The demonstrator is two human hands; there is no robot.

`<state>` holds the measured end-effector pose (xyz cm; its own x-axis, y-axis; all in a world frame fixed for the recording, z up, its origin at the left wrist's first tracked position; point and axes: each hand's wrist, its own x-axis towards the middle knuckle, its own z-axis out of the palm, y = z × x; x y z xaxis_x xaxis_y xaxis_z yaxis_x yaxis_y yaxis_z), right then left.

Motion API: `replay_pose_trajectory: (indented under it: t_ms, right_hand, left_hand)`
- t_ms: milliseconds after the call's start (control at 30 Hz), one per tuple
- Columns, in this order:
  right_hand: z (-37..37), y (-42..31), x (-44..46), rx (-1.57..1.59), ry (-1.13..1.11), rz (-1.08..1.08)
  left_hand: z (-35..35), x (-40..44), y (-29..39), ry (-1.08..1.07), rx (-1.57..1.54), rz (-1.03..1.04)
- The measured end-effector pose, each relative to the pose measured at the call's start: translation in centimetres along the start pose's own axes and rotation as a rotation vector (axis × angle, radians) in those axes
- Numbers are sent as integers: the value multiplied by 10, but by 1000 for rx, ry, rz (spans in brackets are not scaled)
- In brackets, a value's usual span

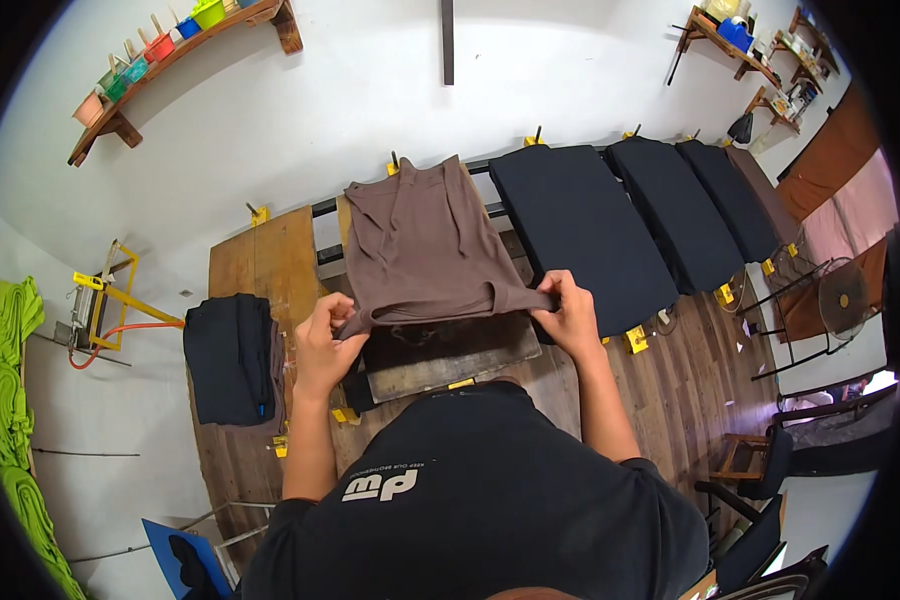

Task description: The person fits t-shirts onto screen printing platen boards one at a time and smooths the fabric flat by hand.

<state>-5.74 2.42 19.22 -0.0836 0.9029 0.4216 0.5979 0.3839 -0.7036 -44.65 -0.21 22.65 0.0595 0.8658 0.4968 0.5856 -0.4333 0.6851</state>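
Note:
A brown shirt (420, 230) lies over a wooden board (450, 362), its near edge stretched between my two hands. My left hand (327, 340) pinches the left corner of that edge. With thumb and fingers closed, my right hand (567, 312) grips the right corner. Wrinkles run down the far part of the cloth. The board's dark near end sticks out below the shirt's opening.
To the right, several boards wear black shirts (585, 235). At left, folded dark shirts (228, 360) are stacked on a bare wooden board (260, 265). Yellow clamps (636, 341) hold the boards. A fan (842, 300) stands far right; green cloth (10, 400) hangs left.

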Motion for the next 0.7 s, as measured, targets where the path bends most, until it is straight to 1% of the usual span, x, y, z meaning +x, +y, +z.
replay_pose_trajectory:
  t_ms: [33,67,100,133,167,267,367,433,467,500,533,567,600,633,667,700]
  right_hand:
    - [1,1,-2,-16,36,-55]
    - [1,2,-2,-33,72,-111]
    - [1,0,0,-34,75,-113]
    - [0,-3,2,-41,97,-175]
    - [0,-6,2,-49,117,-236]
    - [2,-14,1,-37,176,-195]
    - [9,-17,1,-44,248,-223]
    - [12,-19,-3,-23,231,-197]
    - [14,-22,-5,-2,214,-168]
    - [16,-35,-7,84,166,-156]
    - [19,-51,-7,176,68,-150]
    - [21,-71,-11,406,-97,-149]
    - [25,-91,-17,524,-321,-122]
    - [27,-117,-21,654,-505,-164]
    - [28,-128,-21,748,-799,-232]
    - [28,-140,-17,692,-834,-300]
  left_hand:
    - [2,-1,-3,45,-1,-26]
    - [3,0,-8,46,-1,-21]
    - [3,2,-13,68,31,112]
    - [3,3,-15,89,63,242]
    - [3,2,-16,89,63,241]
    - [0,0,-8,143,128,212]
    - [-2,1,-3,171,215,259]
    - [-3,-1,-4,160,244,226]
    - [-5,1,-4,212,368,228]
    - [-8,4,-6,267,492,230]
    - [-6,4,-20,366,573,143]
    - [-1,7,-31,562,539,54]
    - [2,16,-36,755,501,-34]
    - [3,20,-44,857,495,-60]
    - [7,34,-42,1008,63,-193]
    - [14,45,-39,1125,-383,-327]
